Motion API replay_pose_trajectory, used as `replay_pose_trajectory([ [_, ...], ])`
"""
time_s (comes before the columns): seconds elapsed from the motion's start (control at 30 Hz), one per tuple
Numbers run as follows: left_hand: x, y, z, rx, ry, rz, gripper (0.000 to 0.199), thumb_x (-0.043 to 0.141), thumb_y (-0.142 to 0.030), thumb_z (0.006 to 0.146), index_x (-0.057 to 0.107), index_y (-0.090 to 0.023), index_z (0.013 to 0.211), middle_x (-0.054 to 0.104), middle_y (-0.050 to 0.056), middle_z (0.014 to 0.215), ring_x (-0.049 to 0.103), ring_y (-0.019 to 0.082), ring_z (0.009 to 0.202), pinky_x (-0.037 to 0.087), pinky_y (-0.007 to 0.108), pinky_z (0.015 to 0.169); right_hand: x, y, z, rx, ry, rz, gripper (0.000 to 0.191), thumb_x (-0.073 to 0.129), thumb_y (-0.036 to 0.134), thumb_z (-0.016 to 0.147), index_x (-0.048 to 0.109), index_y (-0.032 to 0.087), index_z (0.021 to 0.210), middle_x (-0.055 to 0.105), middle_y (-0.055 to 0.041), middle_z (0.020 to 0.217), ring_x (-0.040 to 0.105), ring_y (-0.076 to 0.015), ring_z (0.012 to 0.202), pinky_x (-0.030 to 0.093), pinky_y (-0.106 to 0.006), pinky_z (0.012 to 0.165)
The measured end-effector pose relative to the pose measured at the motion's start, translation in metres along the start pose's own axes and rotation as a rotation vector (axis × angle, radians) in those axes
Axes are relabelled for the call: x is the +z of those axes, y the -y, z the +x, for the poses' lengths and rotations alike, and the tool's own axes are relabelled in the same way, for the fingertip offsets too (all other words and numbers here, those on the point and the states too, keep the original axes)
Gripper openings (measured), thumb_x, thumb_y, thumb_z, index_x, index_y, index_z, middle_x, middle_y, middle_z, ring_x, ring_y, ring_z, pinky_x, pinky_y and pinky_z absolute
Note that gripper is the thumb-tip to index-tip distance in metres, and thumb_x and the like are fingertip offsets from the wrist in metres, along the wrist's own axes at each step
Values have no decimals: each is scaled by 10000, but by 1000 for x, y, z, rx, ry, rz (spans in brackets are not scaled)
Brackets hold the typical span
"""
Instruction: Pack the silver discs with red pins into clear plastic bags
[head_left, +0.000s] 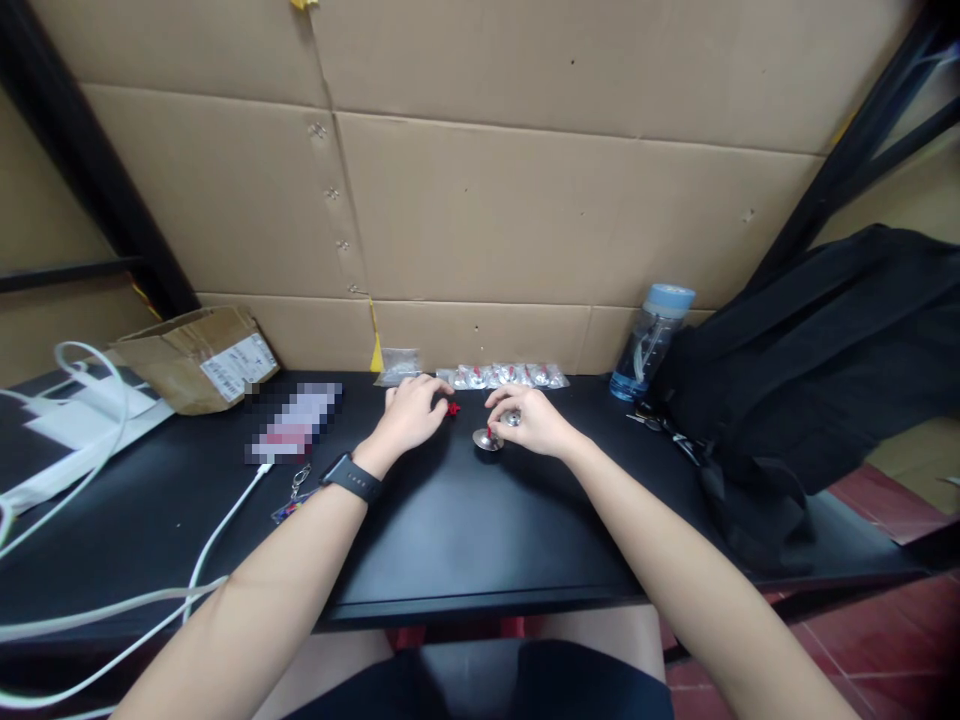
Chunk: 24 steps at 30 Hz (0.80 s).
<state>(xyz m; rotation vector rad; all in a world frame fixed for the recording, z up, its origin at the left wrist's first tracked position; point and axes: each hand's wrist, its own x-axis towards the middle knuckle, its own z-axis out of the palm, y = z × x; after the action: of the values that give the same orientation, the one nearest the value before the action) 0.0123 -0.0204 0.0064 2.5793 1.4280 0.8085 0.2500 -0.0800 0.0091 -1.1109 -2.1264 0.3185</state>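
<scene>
On the black desk [480, 540], the right hand [534, 422] pinches a metal disc [484, 441] by its red top, best kept level; the left hand [411, 412] curls beside a red piece [454, 409], grip unclear.

- Datum: tabletop [480, 540] centre.
- Open lane: 6 o'clock.
- Packets [504, 376], cardboard wall [480, 220] block 12.
- Bottle [651, 342] blocks 2; backpack [810, 370], 3.
- Phone [296, 424], carton [187, 360] obstruct 9–10.
</scene>
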Motion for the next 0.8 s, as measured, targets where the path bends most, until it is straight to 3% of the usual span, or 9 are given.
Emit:
replay_pose_trajectory([
  [0.2,14,25,1,49,91,72,373,517,-208,881,704,-319,1184,675,84,1264,552,349,1194,402,509,951,-4,-7,-3,26,180,28,54,741,188,830,779,212,800,710,-68,1075,662,-197,907,490,-346,878],
  [0.23,17,27,1,70,99,68,407,503,-187,882,695,-331,1212,673,82,1280,549,347,1202,395,506,947,-5,-10,-4,37,174,32,29,755,218,830,778,212,845,716,-67,1052,663,-196,895,492,-338,863],
  [0.37,23,28,1,117,147,79,539,443,-76,838,687,-350,1234,699,66,1271,566,318,1183,367,485,922,-6,-27,-6,133,82,-54,221,779,262,812,759,206,1025,731,-75,1036,675,-216,934,496,-349,891],
  [0.5,20,24,2,127,154,76,425,448,-140,871,732,-327,1126,748,65,1175,586,297,1148,350,467,906,-5,-44,-9,207,88,-171,315,808,215,758,761,198,1069,734,-115,1116,682,-259,1036,491,-367,946],
  [0.7,17,21,3,143,149,6,284,540,-256,865,768,-322,1022,782,63,1001,602,293,1088,335,458,920,-6,-46,-8,228,117,-139,225,787,178,758,775,216,980,768,-71,947,694,-219,844,504,-313,789],
  [0.8,16,20,2,150,126,47,280,551,-247,871,758,-315,1047,767,72,1032,594,295,1077,333,452,915,-7,-44,-8,234,105,-161,224,796,199,742,772,217,964,762,-66,906,686,-212,815,496,-302,756],
])
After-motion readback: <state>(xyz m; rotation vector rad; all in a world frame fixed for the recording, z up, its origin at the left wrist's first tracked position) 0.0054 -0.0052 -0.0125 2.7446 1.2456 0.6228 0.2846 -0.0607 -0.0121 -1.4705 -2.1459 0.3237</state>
